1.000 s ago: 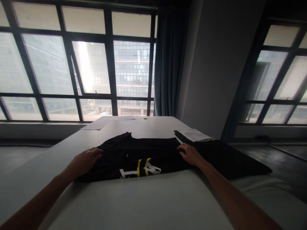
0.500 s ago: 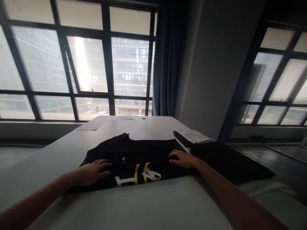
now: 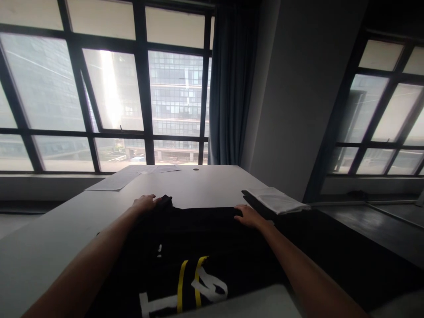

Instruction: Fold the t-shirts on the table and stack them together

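A black shirt (image 3: 198, 240) with white and yellow print lies spread on the pale table (image 3: 49, 247). My left hand (image 3: 145, 203) rests at the shirt's far left corner, fingers curled on the raised fold of cloth there. At the far right edge of the same shirt lies my right hand (image 3: 247, 215), palm down, fingers on the cloth. Both forearms stretch across the shirt. Whether either hand pinches the cloth is hard to tell in the dim light.
A folded white cloth (image 3: 278, 201) lies on more dark fabric (image 3: 347, 256) at the right. Sheets of paper (image 3: 114, 181) sit at the table's far left, near a small dark hole (image 3: 196, 169). Large windows and a blue curtain (image 3: 228, 84) stand behind.
Both hands have slid from the near part of the shirt up to its far edge. The view has moved closer, so the shirt fills more of the lower frame.
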Demonstrator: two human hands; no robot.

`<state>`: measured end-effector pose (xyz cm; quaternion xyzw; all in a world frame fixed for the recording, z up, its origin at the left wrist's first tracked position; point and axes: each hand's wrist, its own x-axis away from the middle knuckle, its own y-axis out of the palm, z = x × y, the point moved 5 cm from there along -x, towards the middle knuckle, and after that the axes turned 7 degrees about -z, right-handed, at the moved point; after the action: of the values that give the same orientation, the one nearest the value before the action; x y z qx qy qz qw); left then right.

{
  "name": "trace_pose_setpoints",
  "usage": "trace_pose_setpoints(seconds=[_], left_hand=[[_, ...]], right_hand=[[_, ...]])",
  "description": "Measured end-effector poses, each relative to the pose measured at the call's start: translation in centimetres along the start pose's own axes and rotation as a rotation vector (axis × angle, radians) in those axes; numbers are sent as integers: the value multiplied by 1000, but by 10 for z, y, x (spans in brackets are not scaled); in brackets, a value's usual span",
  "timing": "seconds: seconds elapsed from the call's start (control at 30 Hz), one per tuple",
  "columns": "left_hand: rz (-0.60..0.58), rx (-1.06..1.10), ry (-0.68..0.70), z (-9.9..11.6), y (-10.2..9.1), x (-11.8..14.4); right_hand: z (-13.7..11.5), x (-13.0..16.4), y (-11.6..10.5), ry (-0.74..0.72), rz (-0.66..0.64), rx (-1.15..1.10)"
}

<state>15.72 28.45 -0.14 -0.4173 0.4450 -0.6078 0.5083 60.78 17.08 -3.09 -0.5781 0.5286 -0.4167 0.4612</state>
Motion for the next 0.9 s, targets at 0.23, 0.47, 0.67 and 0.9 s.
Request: trace_pose_setpoints(seconds=[0.23, 0.47, 0.67, 0.9], left_hand=[[12, 153, -55, -7, 6, -47], [159, 410, 6, -20, -25, -35], [359, 630, 140, -31, -81, 24], [264, 731, 531, -40, -95, 159]], right_hand=[[3, -10, -7, -2, -52, -61], [-13, -7, -23, 146, -123, 48], [-28, 23, -47, 139, 102, 121], [-31, 103, -52, -24, 182, 111]])
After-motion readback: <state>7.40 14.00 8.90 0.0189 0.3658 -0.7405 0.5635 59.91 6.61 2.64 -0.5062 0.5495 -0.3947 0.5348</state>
